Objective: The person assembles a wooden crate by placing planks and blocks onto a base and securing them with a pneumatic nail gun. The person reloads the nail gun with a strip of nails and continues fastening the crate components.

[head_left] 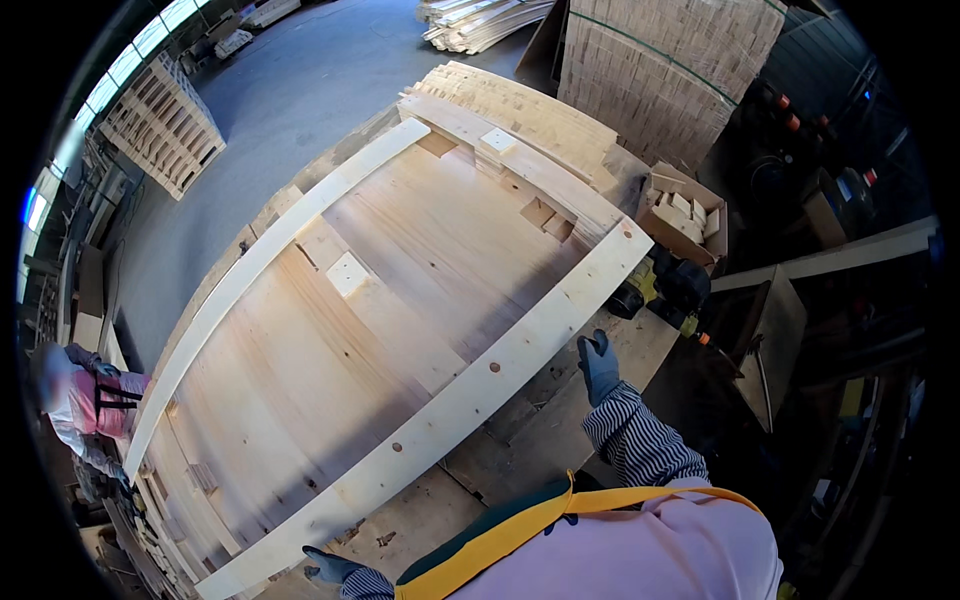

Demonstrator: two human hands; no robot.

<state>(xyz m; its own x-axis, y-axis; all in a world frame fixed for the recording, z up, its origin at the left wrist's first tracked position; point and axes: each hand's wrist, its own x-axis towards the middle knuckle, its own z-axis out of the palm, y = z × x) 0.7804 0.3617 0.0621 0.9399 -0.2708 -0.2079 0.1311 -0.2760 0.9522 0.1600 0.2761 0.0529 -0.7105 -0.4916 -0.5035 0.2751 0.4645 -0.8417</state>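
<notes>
A long pale board (440, 420) with several knots lies along the near side of a wide wooden panel (400, 290). My left hand (332, 567), in a blue-grey glove, is close to this board's near edge toward its left end. Its fingers are apart with nothing seen in them; contact with the edge is unclear. My right hand (598, 370), gloved alike, hovers just off the same edge near the right end, open and holding nothing. A second pale board (280, 235) runs along the far side, and a wooden crosspiece (510, 155) joins the right ends.
A yellow-and-black power tool (655, 285) sits by the panel's right corner, near a cardboard box (690, 215) of wood offcuts. Stacked wood (660, 80) stands behind. At far left another person (90, 400) stands beside the workbench. Two small pale blocks lie on the panel.
</notes>
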